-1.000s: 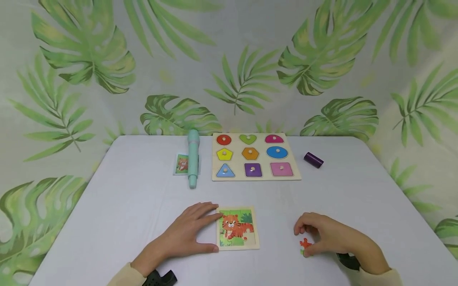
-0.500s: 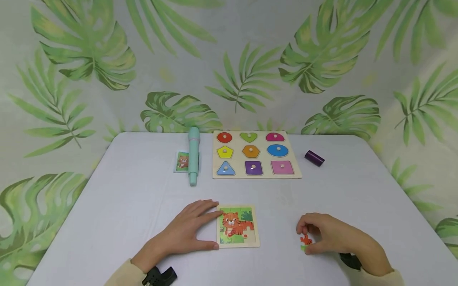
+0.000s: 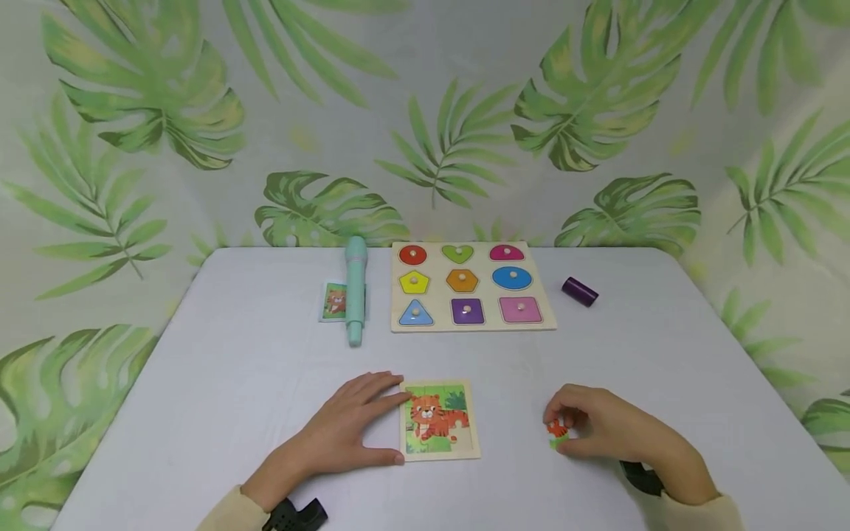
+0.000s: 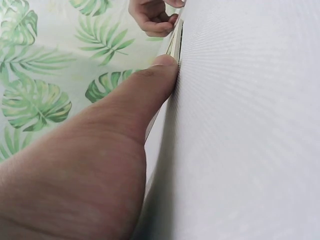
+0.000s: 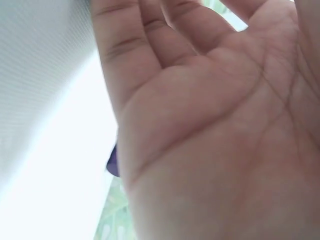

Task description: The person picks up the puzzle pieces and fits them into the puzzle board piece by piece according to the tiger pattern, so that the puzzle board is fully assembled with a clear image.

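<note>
A jigsaw puzzle board (image 3: pixel 441 456) with a tiger picture lies flat near the front of the table; a pale gap shows at its lower right. My left hand (image 3: pixel 345 428) rests along its left side, fingers fairly straight, thumb touching the lower left corner. To the right of the board, my right hand (image 3: pixel 611 424) pinches an orange and green puzzle piece (image 3: pixel 556 435) between thumb and fingers. In the left wrist view the thumb (image 4: pixel 162 67) meets the board's edge. The right wrist view is filled by the palm (image 5: pixel 200 120), and the piece is hidden there.
Behind stand a wooden shape board (image 3: pixel 440 324) with knobbed pieces and a mint-green stick-like tube (image 3: pixel 356 287) lying across a small tiger card (image 3: pixel 334 302). A dark purple cylinder (image 3: pixel 580 291) lies at the back right. A leaf-print cloth (image 3: pixel 451 110) hangs beyond the table.
My right hand has lifted slightly away from the front edge with the puzzle piece, which has turned in the fingers. My left hand keeps its place at the board.
</note>
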Demonstrator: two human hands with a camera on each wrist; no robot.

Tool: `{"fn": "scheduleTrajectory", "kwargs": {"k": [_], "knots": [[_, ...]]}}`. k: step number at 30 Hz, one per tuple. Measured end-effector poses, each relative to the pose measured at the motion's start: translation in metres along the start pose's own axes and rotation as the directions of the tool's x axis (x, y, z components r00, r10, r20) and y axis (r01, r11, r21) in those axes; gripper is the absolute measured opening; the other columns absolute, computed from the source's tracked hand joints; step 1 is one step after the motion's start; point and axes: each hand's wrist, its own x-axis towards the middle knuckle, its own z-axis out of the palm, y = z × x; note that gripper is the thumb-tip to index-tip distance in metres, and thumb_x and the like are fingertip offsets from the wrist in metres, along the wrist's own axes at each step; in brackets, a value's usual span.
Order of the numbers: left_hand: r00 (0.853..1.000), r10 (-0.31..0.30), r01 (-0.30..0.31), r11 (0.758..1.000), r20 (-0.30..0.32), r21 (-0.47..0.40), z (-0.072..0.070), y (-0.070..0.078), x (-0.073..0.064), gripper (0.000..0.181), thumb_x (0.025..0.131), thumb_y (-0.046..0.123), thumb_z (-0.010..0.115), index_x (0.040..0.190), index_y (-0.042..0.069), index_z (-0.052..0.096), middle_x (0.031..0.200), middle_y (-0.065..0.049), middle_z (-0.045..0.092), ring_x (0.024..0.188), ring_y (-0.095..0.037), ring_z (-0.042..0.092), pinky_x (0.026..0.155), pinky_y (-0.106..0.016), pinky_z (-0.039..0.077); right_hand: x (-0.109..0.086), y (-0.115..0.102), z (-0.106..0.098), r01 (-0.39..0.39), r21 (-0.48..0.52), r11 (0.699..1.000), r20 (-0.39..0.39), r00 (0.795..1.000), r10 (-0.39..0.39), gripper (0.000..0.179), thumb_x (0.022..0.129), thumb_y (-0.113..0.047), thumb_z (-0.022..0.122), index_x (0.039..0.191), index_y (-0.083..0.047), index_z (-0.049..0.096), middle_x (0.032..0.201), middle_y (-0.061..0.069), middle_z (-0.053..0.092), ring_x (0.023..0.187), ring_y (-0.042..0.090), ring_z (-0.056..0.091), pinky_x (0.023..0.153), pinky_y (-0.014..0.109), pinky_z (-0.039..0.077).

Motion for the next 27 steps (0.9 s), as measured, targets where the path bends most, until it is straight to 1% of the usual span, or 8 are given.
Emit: {"fn": "scheduleTrajectory", "kwargs": {"k": [6,13,18,23,27], "knots": [[1.000,0.005,-0.005,1.000,-0.014,-0.005,-0.001,0.000,-0.003,0.087,0.082,0.073,0.071,0.154,0.030,0.050,0.165,0.005,0.037,0.155,-0.025,0.029,0.126,-0.055,0.025,0.005,-0.002,0.002,-0.031,-0.047,0.998,-0.021,0.999,0.030,0.027,0.085,-0.027,0.087,0.105,-0.025,0.069,0.096,-0.014,0.064,0.084,0.004,0.058,0.071,0.020,0.054],[1.000,0.003,-0.003,1.000,-0.012,0.007,-0.001,0.000,-0.004,0.088,0.081,0.074,0.071,0.155,0.030,0.049,0.165,0.005,0.036,0.155,-0.024,0.028,0.126,-0.054,0.024,0.008,-0.002,0.008,-0.002,-0.093,0.996,-0.050,0.999,-0.002,0.027,0.083,-0.020,0.087,0.103,-0.027,0.071,0.097,-0.015,0.063,0.082,0.002,0.057,0.070,0.019,0.054],[1.000,0.007,-0.007,1.000,-0.009,0.012,-0.003,0.000,-0.003,0.088,0.082,0.073,0.072,0.155,0.030,0.048,0.166,0.005,0.036,0.155,-0.024,0.028,0.126,-0.054,0.025,0.010,-0.001,0.012,-0.001,-0.111,0.994,-0.055,0.998,-0.005,0.028,0.082,-0.018,0.087,0.103,-0.028,0.072,0.098,-0.016,0.063,0.083,0.000,0.058,0.072,0.019,0.055],[1.000,0.003,-0.003,1.000,0.001,0.002,-0.003,0.001,-0.002,0.088,0.082,0.073,0.071,0.155,0.031,0.047,0.166,0.006,0.035,0.156,-0.024,0.027,0.127,-0.054,0.024,0.012,-0.002,0.013,-0.021,-0.113,0.993,-0.046,0.999,0.015,0.027,0.084,-0.022,0.086,0.103,-0.031,0.071,0.098,-0.016,0.062,0.083,0.001,0.057,0.071,0.019,0.054],[1.000,0.012,-0.012,1.000,-0.007,0.005,-0.001,0.000,-0.001,0.088,0.082,0.073,0.071,0.155,0.030,0.048,0.166,0.005,0.035,0.155,-0.024,0.027,0.127,-0.054,0.024,0.014,-0.004,0.013,-0.025,-0.113,0.993,-0.048,0.999,0.020,0.025,0.085,-0.026,0.086,0.103,-0.032,0.070,0.098,-0.017,0.062,0.083,0.002,0.057,0.071,0.019,0.054]]}}
